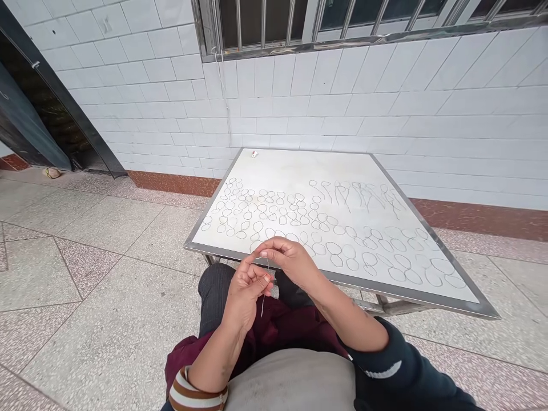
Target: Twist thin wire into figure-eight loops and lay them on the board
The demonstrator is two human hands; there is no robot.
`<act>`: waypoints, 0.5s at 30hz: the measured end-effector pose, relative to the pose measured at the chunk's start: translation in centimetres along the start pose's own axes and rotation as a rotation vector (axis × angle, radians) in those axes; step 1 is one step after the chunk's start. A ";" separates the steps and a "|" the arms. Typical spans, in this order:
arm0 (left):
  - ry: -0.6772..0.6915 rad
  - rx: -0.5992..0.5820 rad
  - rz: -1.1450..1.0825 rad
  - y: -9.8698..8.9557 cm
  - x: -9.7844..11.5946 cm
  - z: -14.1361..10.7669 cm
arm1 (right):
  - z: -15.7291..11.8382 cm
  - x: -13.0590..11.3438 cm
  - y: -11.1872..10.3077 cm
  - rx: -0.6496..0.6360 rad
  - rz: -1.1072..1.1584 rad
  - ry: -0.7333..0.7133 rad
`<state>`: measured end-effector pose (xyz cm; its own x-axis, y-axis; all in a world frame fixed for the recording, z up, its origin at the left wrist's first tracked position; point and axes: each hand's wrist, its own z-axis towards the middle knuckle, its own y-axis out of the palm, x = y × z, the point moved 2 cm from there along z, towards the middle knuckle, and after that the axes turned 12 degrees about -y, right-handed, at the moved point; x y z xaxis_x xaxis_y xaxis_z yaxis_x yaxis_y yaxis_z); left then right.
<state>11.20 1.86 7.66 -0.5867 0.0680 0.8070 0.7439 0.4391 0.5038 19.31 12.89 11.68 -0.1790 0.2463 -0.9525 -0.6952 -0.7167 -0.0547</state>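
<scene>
Thin wire [262,297], one strand: pinched between your two hands above your lap, its free end hanging down just below the fingers. Left hand [246,288]: fingertips closed on the strand from below, thumb side up. Right hand [287,258]: fingers curled and closed on the upper part of the same strand, touching the left fingertips at the table's near edge. Whether the strand is already bent into a loop cannot be told; it is too fine.

Step in hand, as a judgement: you appear to be shaping the strand into a loop like those laid out ahead. The next move would call for a steady pinch and a small, controlled twist, so the wire does not spring free.

Table [325,277], white top with metal rim: just beyond your hands. Wire loops [274,214]: many rows, spread across the top. Long-tailed loops [359,194]: farther right, near the back. Small object [254,153]: far edge, unidentifiable. Tiled wall [342,108]: behind.
</scene>
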 end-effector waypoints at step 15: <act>0.008 -0.018 0.065 0.3 -0.4 0.1 | 0.1 0.2 0.0 0.044 0.044 0.022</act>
<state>11.59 2.04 7.45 -0.5344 0.0889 0.8406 0.7861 0.4179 0.4555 19.23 12.98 11.52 -0.1947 0.2002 -0.9602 -0.7172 -0.6969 0.0001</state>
